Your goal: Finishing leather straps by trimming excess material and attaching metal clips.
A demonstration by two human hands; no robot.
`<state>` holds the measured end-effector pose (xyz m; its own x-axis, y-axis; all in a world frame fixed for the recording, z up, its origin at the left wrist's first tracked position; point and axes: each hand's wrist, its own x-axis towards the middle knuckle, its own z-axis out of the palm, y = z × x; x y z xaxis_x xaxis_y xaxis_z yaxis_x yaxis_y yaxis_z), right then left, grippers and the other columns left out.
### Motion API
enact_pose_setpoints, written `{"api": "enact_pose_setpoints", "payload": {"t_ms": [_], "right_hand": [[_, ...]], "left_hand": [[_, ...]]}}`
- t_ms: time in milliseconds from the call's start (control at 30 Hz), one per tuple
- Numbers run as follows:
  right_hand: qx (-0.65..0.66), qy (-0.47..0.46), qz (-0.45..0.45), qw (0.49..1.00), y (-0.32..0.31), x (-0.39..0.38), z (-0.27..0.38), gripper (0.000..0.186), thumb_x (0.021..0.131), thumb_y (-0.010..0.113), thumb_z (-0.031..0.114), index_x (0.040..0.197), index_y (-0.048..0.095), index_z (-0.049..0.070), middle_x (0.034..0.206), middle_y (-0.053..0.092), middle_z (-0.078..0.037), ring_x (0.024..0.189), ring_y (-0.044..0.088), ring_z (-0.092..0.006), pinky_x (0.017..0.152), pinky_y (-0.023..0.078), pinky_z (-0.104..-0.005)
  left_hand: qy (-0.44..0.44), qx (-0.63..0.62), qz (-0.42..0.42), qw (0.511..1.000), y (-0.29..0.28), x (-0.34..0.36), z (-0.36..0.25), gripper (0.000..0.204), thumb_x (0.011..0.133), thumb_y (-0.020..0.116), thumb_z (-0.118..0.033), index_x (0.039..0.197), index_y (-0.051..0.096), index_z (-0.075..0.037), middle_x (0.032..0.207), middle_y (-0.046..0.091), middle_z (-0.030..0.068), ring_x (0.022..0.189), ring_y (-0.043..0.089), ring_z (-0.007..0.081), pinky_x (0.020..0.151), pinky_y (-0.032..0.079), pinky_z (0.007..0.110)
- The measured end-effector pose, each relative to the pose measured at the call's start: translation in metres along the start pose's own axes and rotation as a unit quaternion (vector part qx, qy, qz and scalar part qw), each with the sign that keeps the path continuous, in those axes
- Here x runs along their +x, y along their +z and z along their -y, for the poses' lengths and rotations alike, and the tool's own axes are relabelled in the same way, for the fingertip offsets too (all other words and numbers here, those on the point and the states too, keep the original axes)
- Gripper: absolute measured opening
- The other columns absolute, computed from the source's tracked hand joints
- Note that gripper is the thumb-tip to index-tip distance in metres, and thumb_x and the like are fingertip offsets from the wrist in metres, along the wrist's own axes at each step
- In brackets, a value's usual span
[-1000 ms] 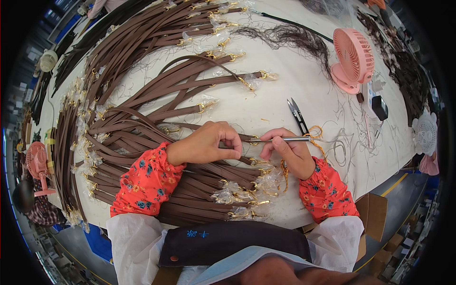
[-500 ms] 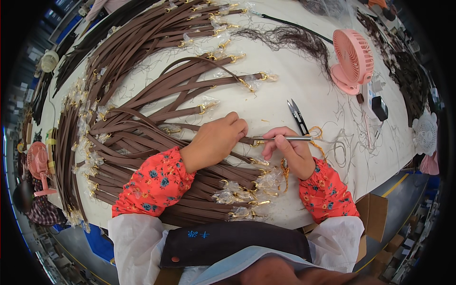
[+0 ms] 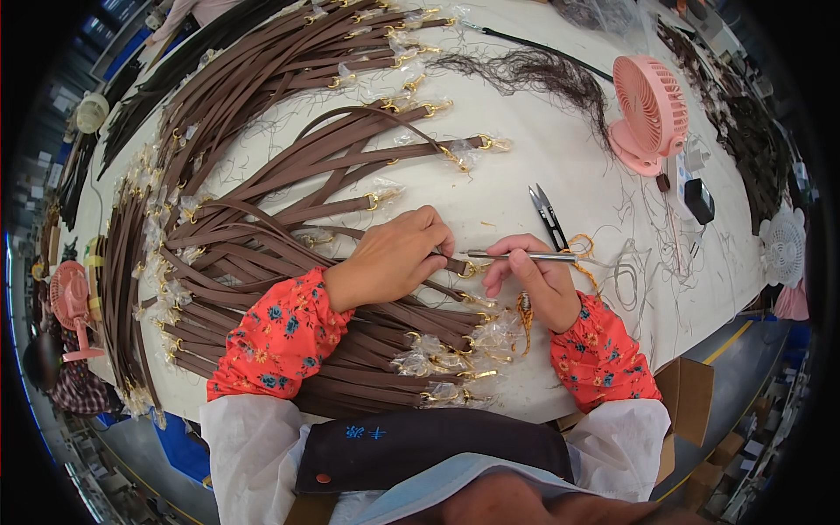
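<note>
My left hand (image 3: pixel 395 254) is closed on the end of a brown strap (image 3: pixel 454 264), whose gold metal ring (image 3: pixel 471 268) sticks out past my fingertips. In my right hand (image 3: pixel 535 278) lies a slim silver pen-like tool (image 3: pixel 549 256), gripped between thumb and fingers. Its thin tip points left, just above the strap end; whether they touch I cannot tell. Many more brown straps (image 3: pixel 262 229) spread out under and around my left hand, their gold clasps partly wrapped in clear plastic (image 3: pixel 429 357). Black-handled thread snips (image 3: pixel 549 217) rest beyond my right hand.
An orange cord (image 3: pixel 584 247) lies beside the snips. Farther right stand a pink fan (image 3: pixel 649 109) and a white power strip (image 3: pixel 679 171). A tangle of dark threads (image 3: pixel 534 74) lies at the back. An open cardboard box (image 3: pixel 684 398) sits off the table's near right edge.
My left hand has shifted slightly left and turned the strap end, so its ring now sits below the tool's tip. My right hand has barely moved.
</note>
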<state>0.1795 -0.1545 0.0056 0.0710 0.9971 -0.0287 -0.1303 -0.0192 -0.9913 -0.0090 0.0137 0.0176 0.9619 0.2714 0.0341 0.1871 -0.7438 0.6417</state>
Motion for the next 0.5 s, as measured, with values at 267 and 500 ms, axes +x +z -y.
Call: {"api": "enact_pose_setpoints", "payload": {"t_ms": [267,500], "right_hand": [[-0.004,-0.013,-0.01,1.0,0.001,-0.0015,0.0007,0.033,0.106,0.039,0.024,0.117,0.051,-0.004,0.089,0.065,-0.013,0.076,0.066,-0.0198,0.075,0.051,-0.031],[0.015,-0.012,0.009,1.0,-0.0003,-0.0037,0.001,0.032,0.106,0.04,0.024,0.119,0.051,-0.003,0.091,0.065,-0.011,0.079,0.064,-0.016,0.076,0.05,-0.0287]], "left_hand": [[-0.041,-0.032,0.038,0.998,-0.0037,-0.0026,-0.0016,0.014,0.086,0.065,-0.016,0.098,0.061,-0.009,0.091,0.06,0.0085,0.088,0.06,0.0279,0.073,0.048,0.039],[-0.016,-0.065,0.015,0.998,0.0016,-0.0076,0.0022,0.01,0.085,0.067,-0.014,0.089,0.065,-0.006,0.089,0.061,0.0098,0.084,0.061,0.0293,0.072,0.048,0.04]]}}
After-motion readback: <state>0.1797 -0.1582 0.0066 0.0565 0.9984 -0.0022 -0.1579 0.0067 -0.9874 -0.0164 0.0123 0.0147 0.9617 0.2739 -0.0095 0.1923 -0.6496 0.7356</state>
